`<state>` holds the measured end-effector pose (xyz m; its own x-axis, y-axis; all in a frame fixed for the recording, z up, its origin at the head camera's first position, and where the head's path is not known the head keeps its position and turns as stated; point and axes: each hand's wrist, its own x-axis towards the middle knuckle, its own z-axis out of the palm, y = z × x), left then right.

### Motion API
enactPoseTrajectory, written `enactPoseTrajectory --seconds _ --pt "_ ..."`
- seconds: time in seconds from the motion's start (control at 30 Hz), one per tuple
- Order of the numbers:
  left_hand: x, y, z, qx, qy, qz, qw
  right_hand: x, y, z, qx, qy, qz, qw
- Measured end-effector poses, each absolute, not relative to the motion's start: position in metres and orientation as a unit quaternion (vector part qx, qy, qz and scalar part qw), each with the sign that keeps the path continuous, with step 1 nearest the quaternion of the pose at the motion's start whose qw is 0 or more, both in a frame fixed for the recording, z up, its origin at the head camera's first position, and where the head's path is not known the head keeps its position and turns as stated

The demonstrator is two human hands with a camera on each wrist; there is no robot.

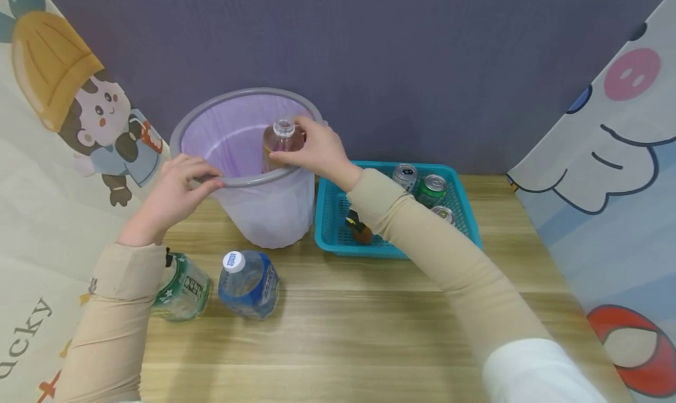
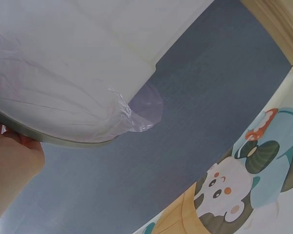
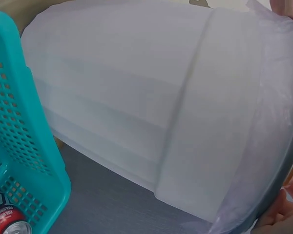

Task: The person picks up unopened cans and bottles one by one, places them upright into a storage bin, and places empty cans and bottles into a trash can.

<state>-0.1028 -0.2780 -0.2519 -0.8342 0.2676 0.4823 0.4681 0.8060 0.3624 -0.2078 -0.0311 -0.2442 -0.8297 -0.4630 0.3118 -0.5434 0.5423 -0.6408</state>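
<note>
A white trash bin (image 1: 271, 215) with a grey rim stands at the back left, lined with a lilac plastic bag (image 1: 227, 121). My left hand (image 1: 176, 195) grips the rim on its near left side; the left wrist view shows fingers curled over it. Just inside the rim's right side is a clear bottle (image 1: 284, 128) with an uncapped neck. My right hand (image 1: 322, 151) holds this bottle between thumb and fingers; its lower part is hidden by the rim. In the right wrist view the right hand (image 3: 281, 214) shows at the rim's edge.
In front of the bin stand a white-capped bottle with a blue label (image 1: 248, 285) and a green-labelled clear container (image 1: 185, 288), partly behind the left sleeve. Right of the bin, a turquoise basket (image 1: 338, 247) holds several cans and a small dark-and-orange item (image 1: 360, 230). A grey partition (image 1: 401, 68) rises behind.
</note>
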Motion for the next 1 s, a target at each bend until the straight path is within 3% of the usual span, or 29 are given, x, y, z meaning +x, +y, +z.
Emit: enactPoseTrajectory --seconds 0.43,1.0 --pt "-0.1032 -0.2788 -0.2526 -0.201 -0.926 -0.243 0.206 -0.2016 -0.0367 -0.2368 0.311 -0.909 0.278 0.021" --pt "-0.1028 -0.2785 -0.2538 -0.198 -0.927 -0.246 0.202 -0.2046 -0.0340 -0.2400 0.366 -0.893 0.260 0.028"
